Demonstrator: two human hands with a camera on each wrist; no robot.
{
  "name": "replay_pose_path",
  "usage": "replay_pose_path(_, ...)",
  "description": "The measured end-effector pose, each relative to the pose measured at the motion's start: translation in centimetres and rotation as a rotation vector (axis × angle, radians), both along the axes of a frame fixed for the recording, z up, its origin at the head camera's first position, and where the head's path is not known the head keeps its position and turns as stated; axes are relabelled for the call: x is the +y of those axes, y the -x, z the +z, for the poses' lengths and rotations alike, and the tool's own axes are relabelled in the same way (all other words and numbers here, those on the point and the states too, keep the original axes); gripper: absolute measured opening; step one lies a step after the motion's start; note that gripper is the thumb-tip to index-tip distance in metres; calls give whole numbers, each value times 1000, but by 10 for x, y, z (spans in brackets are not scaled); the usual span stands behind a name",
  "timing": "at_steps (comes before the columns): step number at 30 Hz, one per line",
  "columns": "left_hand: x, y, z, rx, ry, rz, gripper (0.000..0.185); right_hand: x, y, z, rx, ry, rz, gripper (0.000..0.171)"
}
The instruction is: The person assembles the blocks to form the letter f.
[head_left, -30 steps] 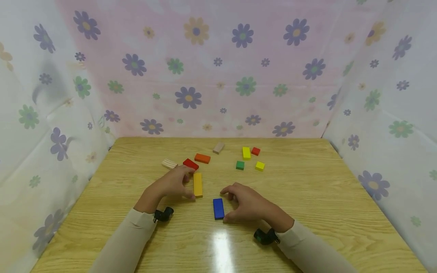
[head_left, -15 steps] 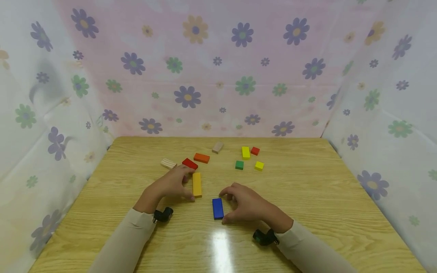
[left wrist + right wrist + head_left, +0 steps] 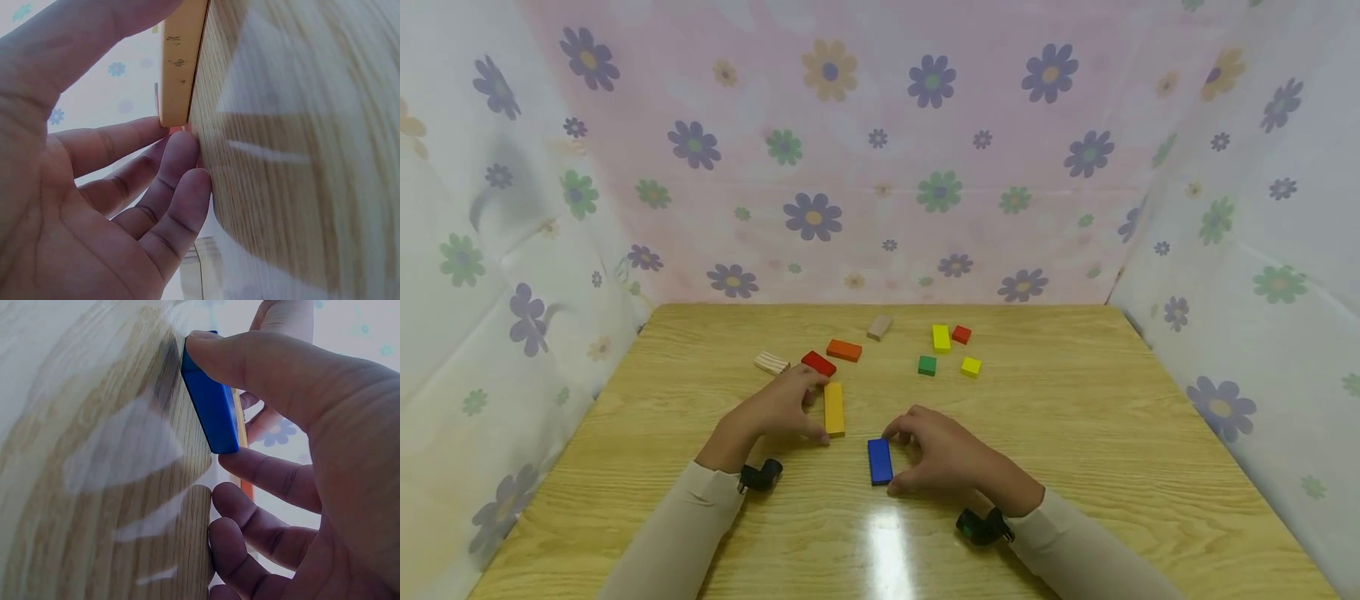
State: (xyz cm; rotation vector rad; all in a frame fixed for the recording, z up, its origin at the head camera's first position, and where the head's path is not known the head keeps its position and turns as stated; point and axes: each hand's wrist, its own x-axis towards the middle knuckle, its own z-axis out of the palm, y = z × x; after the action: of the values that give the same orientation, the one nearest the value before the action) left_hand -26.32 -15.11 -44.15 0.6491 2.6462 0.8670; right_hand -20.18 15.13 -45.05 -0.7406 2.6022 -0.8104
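Note:
My left hand (image 3: 778, 407) spans a yellow-orange wooden block (image 3: 834, 409) lying lengthwise on the table. Its thumb and index finger pinch the two short ends; in the left wrist view the index fingertip meets the end of the block. To the right, my right hand (image 3: 947, 452) pinches a shorter blue block (image 3: 880, 462) the same way, thumb at the near end and index finger at the far end. Both blocks lie flat. A red block (image 3: 818, 363) is just beyond the left fingertips, its near edge partly covered by them.
Beyond the hands lie a striped pale block (image 3: 772, 362), an orange block (image 3: 844, 350) and a plain wood block (image 3: 880, 327). Further right are a yellow block (image 3: 941, 338), a small red one (image 3: 961, 334), a green one (image 3: 927, 365) and a small yellow one (image 3: 971, 367). Flowered cloth (image 3: 880, 158) encloses the table.
The right index finger and thumb have drawn in slightly against the blue block's ends. The left hand and all blocks keep their places; the head view shifts a little.

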Motion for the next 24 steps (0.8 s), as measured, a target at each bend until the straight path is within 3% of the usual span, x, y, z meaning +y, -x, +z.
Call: replay_pose_path(24, 3, 2, -6, 13, 2, 27, 91, 0, 2, 1, 25, -9, -8, 55)
